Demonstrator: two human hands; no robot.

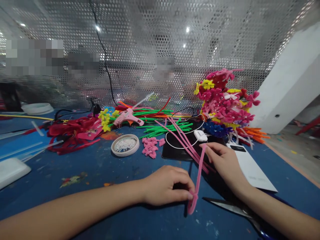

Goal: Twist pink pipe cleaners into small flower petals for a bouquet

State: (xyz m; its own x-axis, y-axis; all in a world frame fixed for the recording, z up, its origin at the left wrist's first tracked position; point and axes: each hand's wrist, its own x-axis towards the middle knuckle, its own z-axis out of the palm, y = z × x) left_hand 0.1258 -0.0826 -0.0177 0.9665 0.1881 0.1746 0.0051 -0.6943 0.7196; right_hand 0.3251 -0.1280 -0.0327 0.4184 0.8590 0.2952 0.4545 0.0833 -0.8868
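Observation:
A pink pipe cleaner (200, 168) stretches between my two hands, its lower end bent into a loop. My left hand (170, 186) pinches it where the loop crosses. Higher up, my right hand (223, 160) grips the other end between thumb and fingers. Several loose pink pipe cleaners (183, 141) lie just behind, partly across a black flat pad. Scissors (232, 208) with open blades rest on the table under my right forearm, their handles partly hidden. Small pink flower shapes (150, 146) sit in a pile beyond my left hand.
A round dish of beads (125, 145) and a pink glue gun (128, 117) stand behind. Green pipe cleaners (170, 127), red ribbon (72, 131) and a large bunch of fuzzy flowers (225, 103) line the back. A white box (255, 170) and earphone case (200, 135) lie to the right.

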